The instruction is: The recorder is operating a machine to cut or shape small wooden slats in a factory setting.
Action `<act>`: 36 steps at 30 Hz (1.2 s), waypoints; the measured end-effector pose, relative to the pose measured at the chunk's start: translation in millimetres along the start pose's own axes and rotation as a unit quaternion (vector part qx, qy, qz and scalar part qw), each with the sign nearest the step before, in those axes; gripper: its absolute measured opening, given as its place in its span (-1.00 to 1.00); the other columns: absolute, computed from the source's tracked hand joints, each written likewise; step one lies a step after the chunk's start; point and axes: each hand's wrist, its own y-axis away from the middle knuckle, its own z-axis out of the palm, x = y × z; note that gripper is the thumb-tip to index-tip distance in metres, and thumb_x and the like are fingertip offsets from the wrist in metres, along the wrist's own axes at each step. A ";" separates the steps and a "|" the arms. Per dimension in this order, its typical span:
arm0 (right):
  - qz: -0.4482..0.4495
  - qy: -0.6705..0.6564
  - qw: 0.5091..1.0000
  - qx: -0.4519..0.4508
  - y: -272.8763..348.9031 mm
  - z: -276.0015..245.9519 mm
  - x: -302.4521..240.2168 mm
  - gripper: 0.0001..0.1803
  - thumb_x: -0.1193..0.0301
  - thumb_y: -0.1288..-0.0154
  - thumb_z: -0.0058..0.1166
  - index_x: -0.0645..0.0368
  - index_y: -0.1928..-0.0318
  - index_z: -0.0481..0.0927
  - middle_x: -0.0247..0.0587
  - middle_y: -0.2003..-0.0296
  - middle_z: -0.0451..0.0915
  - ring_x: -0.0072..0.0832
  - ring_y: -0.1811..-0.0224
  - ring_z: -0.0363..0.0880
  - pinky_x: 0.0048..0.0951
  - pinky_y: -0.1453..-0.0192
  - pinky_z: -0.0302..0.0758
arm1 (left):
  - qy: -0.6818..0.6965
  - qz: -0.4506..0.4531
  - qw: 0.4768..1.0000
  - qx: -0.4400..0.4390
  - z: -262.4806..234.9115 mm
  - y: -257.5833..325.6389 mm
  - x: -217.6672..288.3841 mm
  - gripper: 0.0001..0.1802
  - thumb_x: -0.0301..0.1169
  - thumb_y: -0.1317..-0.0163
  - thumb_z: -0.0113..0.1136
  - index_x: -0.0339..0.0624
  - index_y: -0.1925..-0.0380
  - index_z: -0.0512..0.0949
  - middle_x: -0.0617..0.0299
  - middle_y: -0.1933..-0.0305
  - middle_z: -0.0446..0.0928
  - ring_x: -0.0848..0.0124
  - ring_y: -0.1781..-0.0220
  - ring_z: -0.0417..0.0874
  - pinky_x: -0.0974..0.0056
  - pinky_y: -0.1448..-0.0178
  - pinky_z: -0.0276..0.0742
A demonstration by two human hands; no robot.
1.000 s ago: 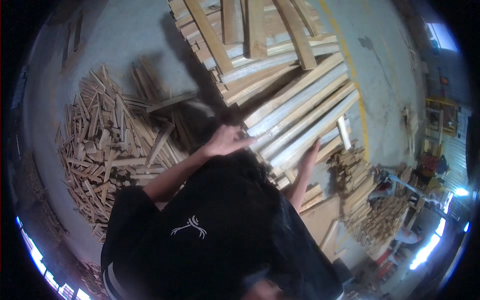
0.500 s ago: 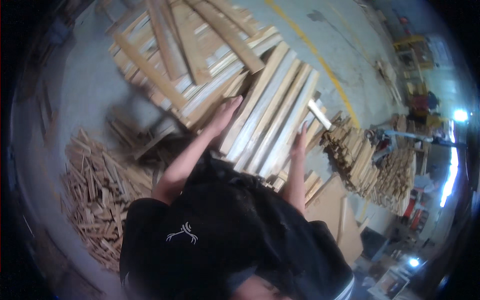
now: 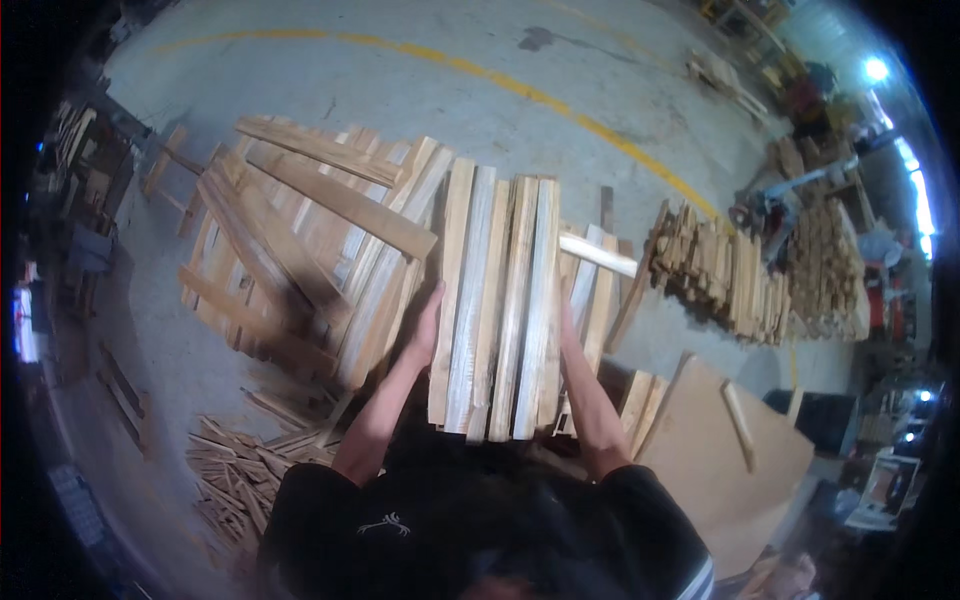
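A bundle of several long wooden strips (image 3: 500,300) lies side by side in front of my body, running lengthwise away from me. Some strips look pale grey-white, others tan. My left hand (image 3: 428,328) presses flat along the bundle's left side. On the opposite side my right hand (image 3: 568,332) is against the outer strip, its fingers mostly hidden by the wood. The bundle is clasped between both palms. What lies underneath it is covered.
To the left stands a stack of boards (image 3: 290,230) with loose planks across its top. Scrap sticks (image 3: 235,470) are heaped at lower left. More strips (image 3: 600,285) lie just right, a brown panel (image 3: 715,460) lower right, and wood piles (image 3: 715,275) beyond. A yellow line (image 3: 530,92) crosses the floor.
The view has turned, so the strips that slanted now run nearly straight away from me. Both hands remain at the bundle's sides, with the left one nearer its middle.
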 end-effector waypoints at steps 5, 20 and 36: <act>-0.054 0.000 0.996 0.075 34.6 1.4 7.8 -0.07 -0.33 -0.47 -0.08 0.12 -0.53 0.30 -0.12 -0.34 0.51 -0.23 -0.26 0.55 -0.15 -0.28 0.58 | -0.037 0.054 0.998 0.008 -16.2 1.4 -34.5 -0.26 0.11 -0.61 -0.16 -0.25 -0.50 0.30 0.14 -0.45 0.44 0.24 -0.43 0.44 0.18 -0.53 0.29; -0.168 -0.330 0.918 0.142 163.4 -61.2 26.0 -0.21 -0.16 -0.36 0.26 0.24 -0.30 0.56 -0.10 -0.04 0.75 -0.31 0.02 0.78 -0.22 -0.07 0.75 | -0.056 -0.088 0.988 -0.117 59.7 -32.3 -88.8 -0.11 0.30 -0.43 -0.08 -0.18 -0.47 0.32 -0.03 -0.33 0.52 0.04 -0.27 0.59 0.03 -0.36 0.54; -0.484 -0.451 0.687 0.300 401.7 12.0 220.2 -0.23 -0.24 -0.37 0.16 0.20 -0.23 0.64 -0.08 -0.07 0.74 -0.20 -0.03 0.75 -0.12 -0.15 0.71 | -0.211 -0.571 0.710 -0.354 149.8 76.7 -199.4 -0.17 0.08 -0.18 0.28 -0.28 -0.32 0.48 -0.06 -0.16 0.67 0.07 -0.08 0.74 0.02 -0.22 0.70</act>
